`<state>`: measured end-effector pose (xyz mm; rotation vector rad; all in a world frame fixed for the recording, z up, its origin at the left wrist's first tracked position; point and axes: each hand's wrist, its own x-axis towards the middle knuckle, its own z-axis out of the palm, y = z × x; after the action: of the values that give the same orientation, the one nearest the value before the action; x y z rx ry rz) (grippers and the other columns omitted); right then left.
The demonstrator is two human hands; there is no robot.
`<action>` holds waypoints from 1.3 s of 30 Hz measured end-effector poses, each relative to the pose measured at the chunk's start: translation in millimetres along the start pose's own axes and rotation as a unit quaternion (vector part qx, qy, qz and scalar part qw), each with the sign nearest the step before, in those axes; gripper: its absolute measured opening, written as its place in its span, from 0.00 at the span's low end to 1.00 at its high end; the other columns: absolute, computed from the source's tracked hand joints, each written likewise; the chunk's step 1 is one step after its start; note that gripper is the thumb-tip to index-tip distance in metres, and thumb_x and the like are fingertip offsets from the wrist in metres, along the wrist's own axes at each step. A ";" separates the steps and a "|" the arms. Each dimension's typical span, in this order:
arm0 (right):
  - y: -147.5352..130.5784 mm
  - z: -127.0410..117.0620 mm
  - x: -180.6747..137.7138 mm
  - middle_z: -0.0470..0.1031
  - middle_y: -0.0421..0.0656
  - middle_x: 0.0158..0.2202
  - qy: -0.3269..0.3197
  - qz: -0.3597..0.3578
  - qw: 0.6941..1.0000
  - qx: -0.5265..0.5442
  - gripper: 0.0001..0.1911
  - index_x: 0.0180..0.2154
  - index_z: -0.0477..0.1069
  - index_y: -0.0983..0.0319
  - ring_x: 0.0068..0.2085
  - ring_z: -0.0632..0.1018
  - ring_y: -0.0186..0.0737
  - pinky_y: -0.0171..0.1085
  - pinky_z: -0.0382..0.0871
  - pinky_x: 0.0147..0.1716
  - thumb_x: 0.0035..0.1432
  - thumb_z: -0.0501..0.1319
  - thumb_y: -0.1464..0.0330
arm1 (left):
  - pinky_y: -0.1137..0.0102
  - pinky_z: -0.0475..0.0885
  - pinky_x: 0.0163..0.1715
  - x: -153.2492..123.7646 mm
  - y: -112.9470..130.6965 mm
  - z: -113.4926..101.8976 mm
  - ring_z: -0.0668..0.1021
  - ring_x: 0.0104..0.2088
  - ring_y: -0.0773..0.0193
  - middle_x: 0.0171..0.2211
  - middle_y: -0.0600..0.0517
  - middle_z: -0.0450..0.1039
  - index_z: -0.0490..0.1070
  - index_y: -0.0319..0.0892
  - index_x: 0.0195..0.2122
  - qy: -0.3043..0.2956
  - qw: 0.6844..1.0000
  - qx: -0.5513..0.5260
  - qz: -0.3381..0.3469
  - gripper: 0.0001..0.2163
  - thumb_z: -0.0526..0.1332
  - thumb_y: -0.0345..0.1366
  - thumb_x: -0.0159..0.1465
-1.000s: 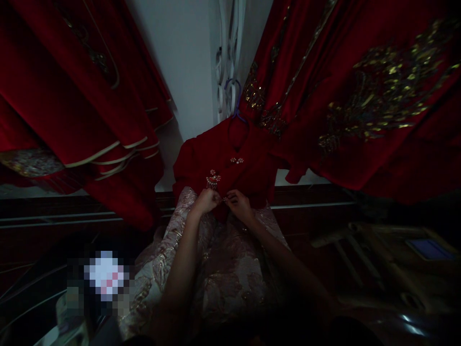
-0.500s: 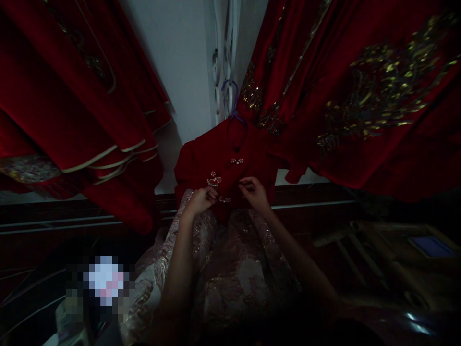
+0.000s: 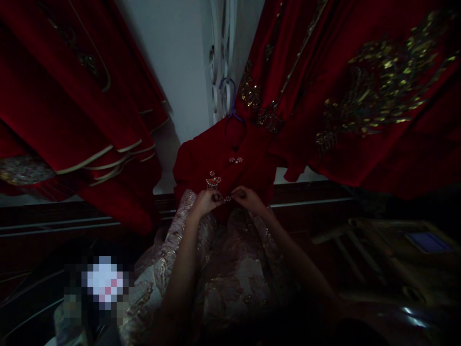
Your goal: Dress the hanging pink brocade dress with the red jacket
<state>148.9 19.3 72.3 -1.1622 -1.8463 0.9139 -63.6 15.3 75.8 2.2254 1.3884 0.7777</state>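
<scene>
A red jacket (image 3: 252,142) with a crossed front hangs on a purple hanger (image 3: 233,103). Near its hem, my left hand (image 3: 206,202) pinches the left end of a small beaded frog fastener (image 3: 226,198). On the other end of that fastener are the closed fingertips of my right hand (image 3: 249,199). Just above my left hand sits a fan-shaped beaded ornament (image 3: 213,180). A matching beaded fastener (image 3: 236,160) is higher, at the neckline. Below the hem spreads a pale brocade skirt (image 3: 234,278) with a shiny leaf pattern.
Red garments with pale piping (image 3: 86,115) hang at left. A red dress with gold sequins (image 3: 389,77) hangs at right. White curled metalwork (image 3: 215,57) stands behind the hanger. A wooden frame-like chair (image 3: 389,259), with a tablet-like thing (image 3: 428,241) on it, is at lower right.
My right hand has come down and left to the lower fastener. My left hand has shifted slightly right towards it. The two hands are now closer together.
</scene>
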 end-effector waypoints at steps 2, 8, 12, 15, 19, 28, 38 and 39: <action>1.1 4.7 -0.6 0.76 0.42 0.33 -0.014 0.009 1.000 0.007 0.09 0.37 0.70 0.63 0.34 0.77 0.33 0.33 0.71 0.36 0.51 0.61 0.67 | 0.76 0.63 0.27 -0.5 -0.4 -0.7 0.73 0.26 0.69 0.28 0.54 0.75 0.74 0.41 0.31 -0.002 1.000 -0.008 -0.008 0.10 0.64 0.43 0.53; 12.8 14.6 -1.2 0.76 0.43 0.33 -0.017 0.021 0.999 0.029 0.11 0.36 0.69 0.63 0.33 0.77 0.33 0.34 0.72 0.35 0.49 0.64 0.66 | 0.76 0.63 0.27 0.1 -1.1 5.3 0.74 0.26 0.69 0.28 0.53 0.77 0.76 0.41 0.31 -0.022 0.999 -0.043 -0.007 0.09 0.64 0.41 0.54; 15.6 16.8 -0.5 0.76 0.42 0.31 -0.010 0.028 0.999 0.028 0.09 0.34 0.70 0.63 0.33 0.77 0.34 0.35 0.73 0.36 0.49 0.64 0.67 | 0.76 0.64 0.28 1.8 0.7 6.7 0.75 0.27 0.68 0.29 0.52 0.77 0.77 0.41 0.31 -0.024 0.999 -0.037 0.000 0.08 0.62 0.40 0.55; 13.5 16.9 -0.5 0.77 0.42 0.31 -0.004 0.033 0.999 0.027 0.07 0.34 0.71 0.63 0.33 0.77 0.34 0.35 0.73 0.36 0.50 0.63 0.68 | 0.75 0.65 0.29 2.4 2.1 5.5 0.76 0.28 0.68 0.28 0.52 0.77 0.77 0.41 0.32 -0.034 0.999 -0.033 -0.007 0.08 0.62 0.38 0.55; 9.5 18.9 -1.5 0.77 0.42 0.31 -0.004 0.034 0.999 0.034 0.08 0.34 0.72 0.63 0.33 0.77 0.34 0.35 0.72 0.36 0.50 0.63 0.67 | 0.76 0.66 0.30 2.0 1.7 3.1 0.76 0.29 0.67 0.28 0.52 0.76 0.76 0.39 0.30 -0.022 0.999 -0.027 -0.014 0.06 0.62 0.35 0.53; 4.6 28.8 -3.5 0.77 0.43 0.31 0.032 0.034 0.998 0.033 0.08 0.34 0.72 0.63 0.33 0.77 0.34 0.35 0.72 0.36 0.51 0.62 0.67 | 0.75 0.68 0.30 1.1 -6.1 7.2 0.76 0.29 0.67 0.28 0.51 0.76 0.72 0.38 0.28 -0.005 0.991 -0.121 -0.050 0.06 0.62 0.35 0.52; 8.8 31.3 -3.8 0.77 0.43 0.32 0.030 0.028 0.998 0.055 0.08 0.35 0.71 0.62 0.34 0.78 0.35 0.36 0.72 0.37 0.50 0.62 0.66 | 0.75 0.66 0.28 1.0 -8.1 7.8 0.74 0.26 0.69 0.25 0.52 0.74 0.71 0.38 0.27 0.004 0.989 -0.140 -0.045 0.11 0.64 0.42 0.52; 8.5 31.4 -3.8 0.77 0.43 0.32 0.031 0.028 0.998 0.053 0.08 0.35 0.71 0.62 0.34 0.78 0.35 0.36 0.72 0.37 0.50 0.62 0.66 | 0.75 0.66 0.28 0.9 -7.6 7.7 0.73 0.26 0.69 0.25 0.53 0.73 0.70 0.38 0.27 0.005 0.990 -0.136 -0.043 0.10 0.64 0.41 0.52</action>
<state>126.0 13.1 49.8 -1.1696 -1.7017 0.9837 -63.6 19.0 65.6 1.9438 1.2881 0.8909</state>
